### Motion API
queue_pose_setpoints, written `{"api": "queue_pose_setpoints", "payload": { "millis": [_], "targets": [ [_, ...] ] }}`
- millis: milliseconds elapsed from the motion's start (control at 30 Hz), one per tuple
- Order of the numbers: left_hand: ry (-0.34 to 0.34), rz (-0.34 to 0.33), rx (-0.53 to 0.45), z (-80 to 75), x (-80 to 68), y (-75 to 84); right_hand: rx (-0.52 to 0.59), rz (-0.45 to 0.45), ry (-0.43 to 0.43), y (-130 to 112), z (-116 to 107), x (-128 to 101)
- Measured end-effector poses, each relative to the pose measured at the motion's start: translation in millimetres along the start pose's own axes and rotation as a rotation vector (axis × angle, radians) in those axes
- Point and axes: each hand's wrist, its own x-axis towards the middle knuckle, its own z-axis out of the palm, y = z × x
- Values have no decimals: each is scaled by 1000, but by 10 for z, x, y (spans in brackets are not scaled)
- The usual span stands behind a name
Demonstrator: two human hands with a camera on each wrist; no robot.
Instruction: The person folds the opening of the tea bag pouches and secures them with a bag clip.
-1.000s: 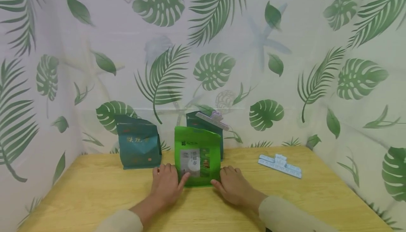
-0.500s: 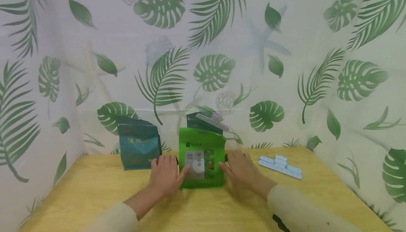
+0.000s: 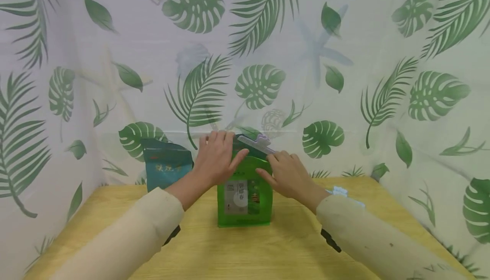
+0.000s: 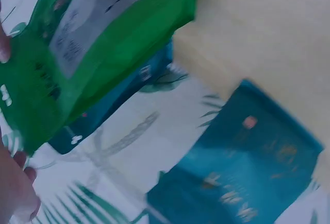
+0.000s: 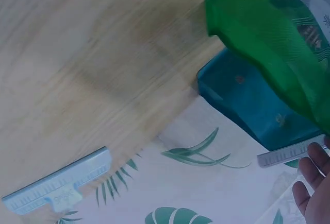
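Observation:
A bright green tea bag [image 3: 242, 197] stands upright on the table. My left hand [image 3: 215, 161] is at its upper left corner, fingers extended upward behind the edge and thumb in front. At the upper right corner is my right hand [image 3: 289, 174], its thumb before the bag and its fingers loosely bent beyond the edge. Neither hand visibly pinches the bag; in the right wrist view the right fingers [image 5: 311, 170] are spread near a lilac sealing clip [image 5: 286, 154]. That clip sits across the top of a teal bag [image 5: 252, 98] behind the green one.
Another teal bag [image 3: 165, 169] stands to the left, partly hidden by my left arm. A light blue sealing clip [image 5: 59, 183] lies on the wooden table [image 3: 245, 254] at the right, mostly covered by my right sleeve in the head view. A leaf-patterned cloth [image 3: 264, 37] hangs behind.
Both hands have risen from the lower sides of the green bag to its top corners. Between the earlier frames the bag shifted slightly right; it now stays in place.

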Motion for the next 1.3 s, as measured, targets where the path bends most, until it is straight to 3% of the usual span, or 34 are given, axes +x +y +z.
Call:
{"api": "queue_pose_setpoints", "payload": {
  "millis": [200,333,600,800,1000,1167,1300],
  "targets": [
    [-430,55,-76,-69,308,122,-57,-27,57,-23,1,35],
    [-528,65,-92,-46,344,160,-53,-38,42,-19,41,31],
    [-520,69,-76,-83,313,174,125,-39,98,26,-9,45],
    [-518,103,-52,-70,319,168,126,2,51,53,2,17],
    [-515,139,-21,-39,305,145,131,-82,16,23,109,-32],
    [-494,170,-17,11,286,151,52,-146,151,7,207,-59],
    [-428,197,-17,54,249,154,-40,-179,283,7,252,-56]
  ]
}}
